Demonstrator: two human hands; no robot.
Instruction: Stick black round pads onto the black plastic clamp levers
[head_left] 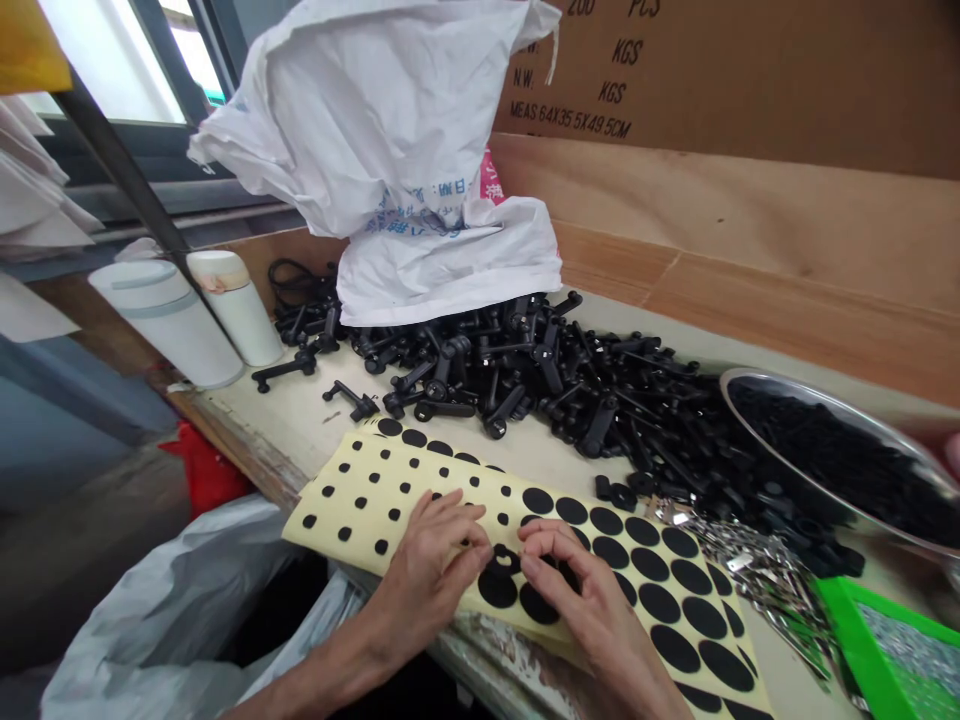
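Head view, looking down at my work: my left hand (pixel 431 565) and right hand (pixel 592 590) sit close together on a yellow backing sheet (pixel 360 530) carrying round black adhesive dots (pixel 660 603). Both hands are half curled, with the fingertips down on the dots between them. I can't tell whether either hand has actually pinched a dot.

Straight ahead of my hands, a heap of black plastic lever handles (pixel 525 370) spreads across the wooden bench (pixel 300 425), below a white woven sack (pixel 375 170) and a cardboard carton (pixel 720 80). Ahead and to the right of my right hand, a steel bowl (pixel 825 450) holds small black parts, and a pile of metal clips (pixel 750 565) lies just beside the sheet. A green tray (pixel 847 640) sits further right. Two white cylindrical containers (pixel 169 320) stand ahead and to the left of my left hand, and a translucent plastic bag (pixel 165 620) hangs below it.
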